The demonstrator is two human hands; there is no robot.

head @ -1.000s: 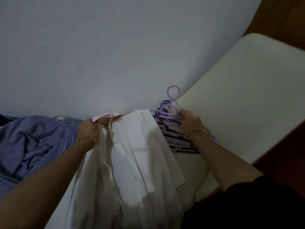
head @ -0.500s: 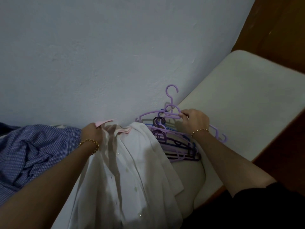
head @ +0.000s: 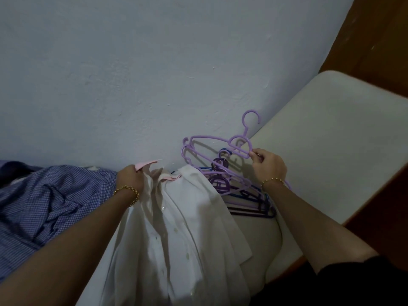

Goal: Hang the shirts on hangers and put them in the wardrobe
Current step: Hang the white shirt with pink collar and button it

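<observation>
The left hand [head: 130, 178] grips the white shirt [head: 176, 235] by its collar on the cream table [head: 331, 140]. The right hand [head: 269, 166] pinches a purple hanger [head: 245, 129] just above the hanger pile [head: 220, 184], beside the wall [head: 154, 74]. A blue shirt [head: 44, 195] lies bunched at the left.

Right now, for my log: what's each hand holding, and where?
Left hand: white shirt, by its collar. Right hand: lilac hanger, by the bar under its hook.

Our left hand [head: 130, 178] reaches forward, fingers [head: 135, 172] curled round the collar of the white shirt [head: 176, 228]. Our right hand [head: 268, 165] sits a little higher, thumb and fingertips [head: 254, 154] pinching the lilac hanger [head: 207, 136] at its lower bar. Both forearms are bare and stretched ahead, well apart, the right upper arm in a black sleeve [head: 364, 281].
</observation>
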